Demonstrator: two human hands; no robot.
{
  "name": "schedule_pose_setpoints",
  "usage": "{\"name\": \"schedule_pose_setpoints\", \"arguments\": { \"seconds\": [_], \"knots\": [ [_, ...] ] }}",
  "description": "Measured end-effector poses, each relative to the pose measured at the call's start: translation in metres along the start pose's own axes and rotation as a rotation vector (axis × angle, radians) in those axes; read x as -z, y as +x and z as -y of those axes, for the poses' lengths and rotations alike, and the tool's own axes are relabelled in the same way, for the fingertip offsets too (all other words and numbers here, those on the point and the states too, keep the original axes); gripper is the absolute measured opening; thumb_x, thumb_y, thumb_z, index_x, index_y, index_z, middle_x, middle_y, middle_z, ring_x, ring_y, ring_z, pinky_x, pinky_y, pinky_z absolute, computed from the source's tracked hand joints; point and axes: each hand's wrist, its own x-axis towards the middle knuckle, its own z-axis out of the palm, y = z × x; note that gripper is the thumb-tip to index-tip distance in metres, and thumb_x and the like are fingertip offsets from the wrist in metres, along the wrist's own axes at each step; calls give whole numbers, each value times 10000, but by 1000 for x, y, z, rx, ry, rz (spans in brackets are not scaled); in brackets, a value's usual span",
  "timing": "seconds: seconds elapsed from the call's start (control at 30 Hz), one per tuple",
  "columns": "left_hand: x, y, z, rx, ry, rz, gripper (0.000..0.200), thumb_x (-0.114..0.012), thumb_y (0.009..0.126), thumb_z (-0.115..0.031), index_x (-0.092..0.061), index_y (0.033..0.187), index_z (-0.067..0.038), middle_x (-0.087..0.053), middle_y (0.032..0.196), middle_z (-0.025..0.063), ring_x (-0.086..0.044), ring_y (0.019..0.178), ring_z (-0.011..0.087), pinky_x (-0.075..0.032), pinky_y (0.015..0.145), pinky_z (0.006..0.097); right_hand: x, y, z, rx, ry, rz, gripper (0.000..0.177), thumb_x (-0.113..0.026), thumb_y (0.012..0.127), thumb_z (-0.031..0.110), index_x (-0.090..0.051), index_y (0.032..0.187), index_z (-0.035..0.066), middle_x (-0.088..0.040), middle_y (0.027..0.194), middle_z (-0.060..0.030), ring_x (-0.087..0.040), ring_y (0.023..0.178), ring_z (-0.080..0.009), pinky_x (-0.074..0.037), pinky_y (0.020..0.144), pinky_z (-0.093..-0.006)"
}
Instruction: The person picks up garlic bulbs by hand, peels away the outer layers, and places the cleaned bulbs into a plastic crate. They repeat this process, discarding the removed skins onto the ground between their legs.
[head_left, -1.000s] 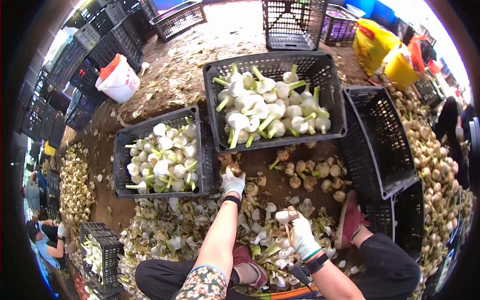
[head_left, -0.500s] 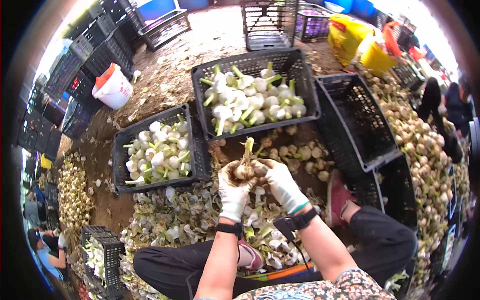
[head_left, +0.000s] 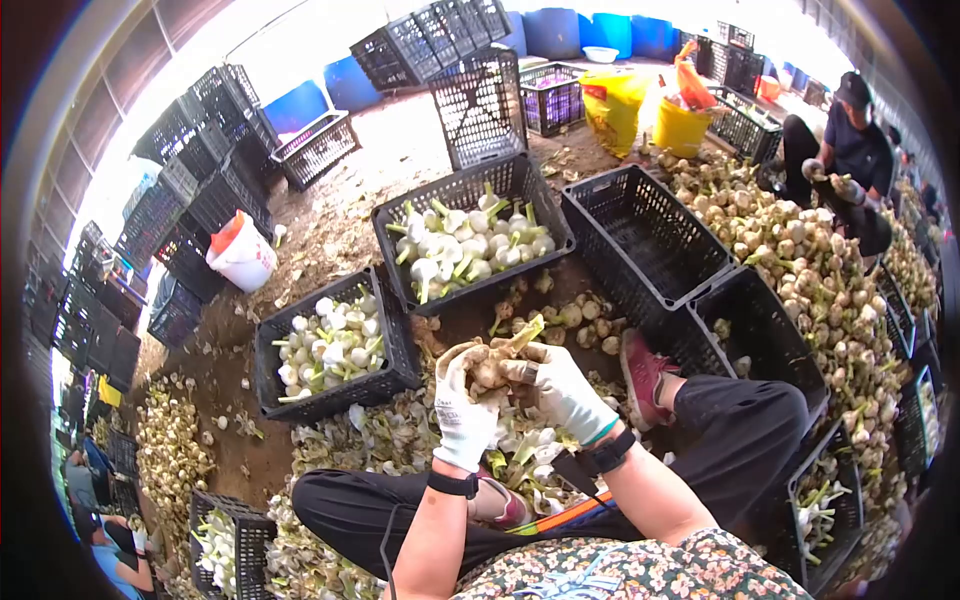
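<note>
A brownish, unpeeled garlic bulb (head_left: 488,372) with a short pale green stem is held between my gloved hands, above the peelings. My left hand (head_left: 461,412) closes round its left and lower side. On the other side, my right hand (head_left: 570,392) pinches it near the stem, with dark soil on the glove's fingertips. Just beyond lie several loose, unpeeled bulbs (head_left: 590,318) on the ground. Cleaned white garlic (head_left: 465,245) fills a black crate (head_left: 500,287) ahead, and more white bulbs (head_left: 330,345) sit in a second crate (head_left: 402,372) to the left.
Two black crates (head_left: 655,240) (head_left: 765,325) stand to the right, before a large garlic heap (head_left: 780,250). Peelings (head_left: 370,435) cover the ground round my legs. A white bucket (head_left: 243,258) and yellow bags (head_left: 612,112) stand farther back. Other people (head_left: 858,150) sit at right and lower left.
The view has tilted up, showing more of the background and a seated person at right. The garlic bulb's stem, upright before, now leans to the right; both hands still hold it.
</note>
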Motion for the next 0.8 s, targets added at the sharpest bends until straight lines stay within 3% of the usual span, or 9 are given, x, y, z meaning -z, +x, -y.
{"name": "schedule_pose_setpoints", "arguments": {
  "seconds": [0.17, 0.2, 0.23, 0.4, 0.5, 0.57, 0.7, 0.73, 0.8],
  "knots": [
    [2, 23, -23, -72, -76, 88, 613, -779, 650, 41, -554, 1212, -58, -569, 1202, 117, -565, 1127, 273, -467, 986, 366, 3, -19, 26, 146, 57, 73, 337, -629, 914, 57, -585, 1237, -32, -682, 1066, -85, -675, 899, -151, -572, 795, -299],
    [-3, 22, -21, 176, -416, 145, 631, -740, 700, 95, -512, 1267, -65, -558, 1233, 80, -565, 1122, 199, -463, 991, 315, 5, -22, 34, 163, 88, 93, 314, -628, 907, 42, -604, 1212, -26, -683, 1054, -84, -675, 898, -156, -579, 789, -312],
    [4, 31, -36, 187, -619, 224, 696, -701, 738, 153, -431, 1343, -60, -550, 1265, 55, -561, 1143, 178, -498, 962, 286, 10, -22, 38, 224, 30, 88, 294, -634, 897, 30, -623, 1187, -16, -685, 1042, -74, -665, 884, -141, -568, 787, -295],
    [13, 48, -52, 502, -1077, 330, 592, -603, 891, 65, -370, 1419, -67, -556, 1244, 58, -581, 1098, 173, -518, 933, 336, 28, -18, 36, 461, -300, -1, 263, -672, 882, 52, -651, 1132, -27, -694, 998, -44, -620, 890, -98, -497, 816, -254],
    [12, 21, -54, 488, -957, 239, 572, -579, 899, 80, -395, 1418, -72, -538, 1213, 17, -543, 1066, 99, -471, 933, 240, 7, -35, 38, 418, -226, 0, 247, -694, 870, 81, -672, 1086, -36, -695, 988, -41, -603, 901, -86, -482, 821, -250],
    [2, -3, -54, 302, -556, 95, 555, -588, 886, 96, -416, 1389, -65, -548, 1152, 20, -565, 980, 102, -504, 859, 235, 1, -42, 23, 341, -262, -66, 259, -699, 860, 86, -672, 1093, -25, -697, 939, -15, -595, 855, -68, -481, 781, -243],
    [16, -20, -59, 807, -1259, -4, 425, -577, 975, -170, -444, 1355, -35, -665, 1089, 163, -702, 764, 245, -601, 635, 357, 17, -45, -2, 177, -101, 24, 256, -647, 861, 6, -670, 1115, -18, -702, 1004, -51, -649, 919, -117, -528, 843, -268],
    [19, -24, -51, 847, -1320, 92, 417, -580, 968, -139, -451, 1350, -32, -658, 1098, 153, -697, 799, 231, -600, 667, 348, 18, -46, -4, 53, -84, 19, 256, -634, 859, -16, -673, 1112, -18, -704, 997, -48, -653, 929, -121, -531, 851, -275],
    [19, -37, -41, 900, -1380, 189, 411, -584, 961, -107, -458, 1344, -29, -651, 1107, 144, -692, 834, 217, -600, 699, 340, 19, -46, -11, 148, -180, 14, 247, -632, 861, -16, -674, 1104, -16, -706, 971, -41, -656, 920, -123, -531, 843, -274]
  ]
}}
